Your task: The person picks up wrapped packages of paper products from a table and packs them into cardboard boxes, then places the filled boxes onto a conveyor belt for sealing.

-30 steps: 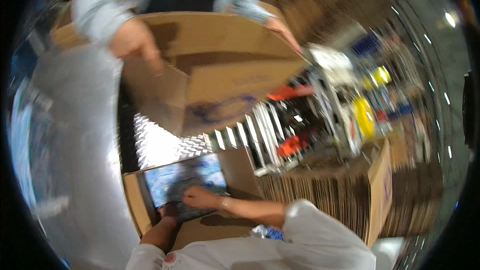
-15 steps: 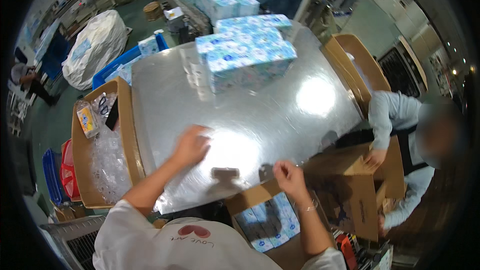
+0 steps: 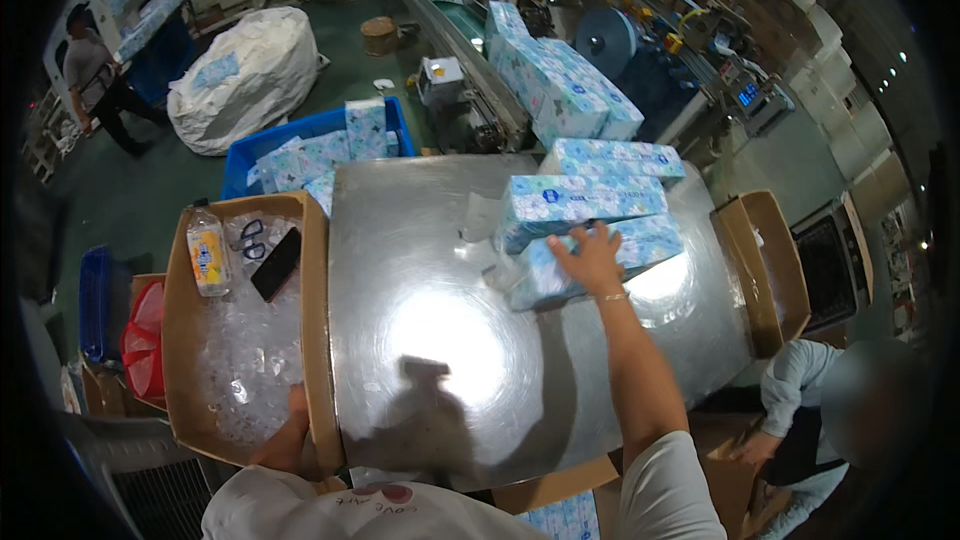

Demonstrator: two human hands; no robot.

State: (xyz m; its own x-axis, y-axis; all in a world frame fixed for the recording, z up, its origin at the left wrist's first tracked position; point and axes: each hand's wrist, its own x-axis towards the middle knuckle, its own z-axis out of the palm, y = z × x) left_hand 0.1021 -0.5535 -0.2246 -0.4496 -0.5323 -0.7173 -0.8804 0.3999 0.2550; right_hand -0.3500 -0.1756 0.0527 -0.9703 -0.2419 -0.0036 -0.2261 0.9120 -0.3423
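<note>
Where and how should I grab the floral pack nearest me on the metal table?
Likely best around the middle of the floral pack, from above on your near side. It lies crosswise before you, its near long side uncovered, with another pack close behind. Your right hand rests on top.

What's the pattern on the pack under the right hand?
The pack has pale blue-and-white flowers; see the head view.

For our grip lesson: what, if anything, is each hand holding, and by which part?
The right hand lies atop the nearest floral pack; whether it grips is unclear. The left hand, partly hidden, can't be judged.
</note>
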